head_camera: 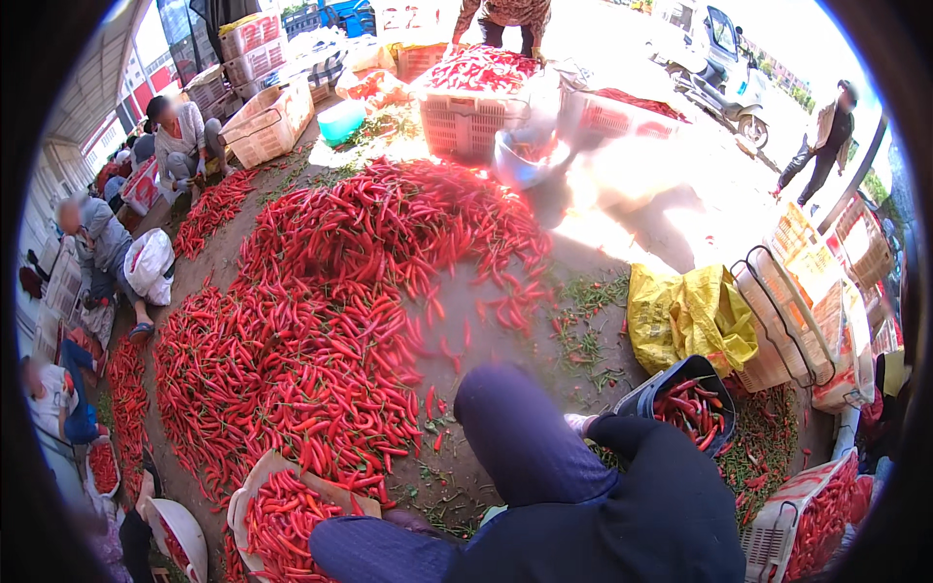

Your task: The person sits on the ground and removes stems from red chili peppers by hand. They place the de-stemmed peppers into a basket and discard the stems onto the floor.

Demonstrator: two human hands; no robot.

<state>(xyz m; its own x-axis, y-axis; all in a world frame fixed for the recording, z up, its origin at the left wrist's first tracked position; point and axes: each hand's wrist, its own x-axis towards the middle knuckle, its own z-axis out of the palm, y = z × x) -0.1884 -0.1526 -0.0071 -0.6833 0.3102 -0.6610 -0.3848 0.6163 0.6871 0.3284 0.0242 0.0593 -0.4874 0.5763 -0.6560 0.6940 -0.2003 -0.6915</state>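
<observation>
My right hand [578, 423] shows only as a bit of pale glove beyond the dark sleeve, between my raised knee and a dark bucket [718, 393]. Its fingers are hidden, so I cannot tell what they hold. The bucket leans and has red chili peppers [689, 412] inside. My left hand is out of view. Before me spreads a large heap of red chili peppers [291, 350], with loose ones scattered on the ground towards my knees. By my other knee, at the lower left, a pale basin [237, 510] is full of red chilies.
A yellow woven sack [678, 313] lies beside stacked plastic crates [780, 321] on the right. Green stems [590, 310] litter the ground. Chili-filled crates [466, 120] and a bluish bucket [510, 164] stand beyond the heap. Several people sit at left; one person [824, 138] is at right.
</observation>
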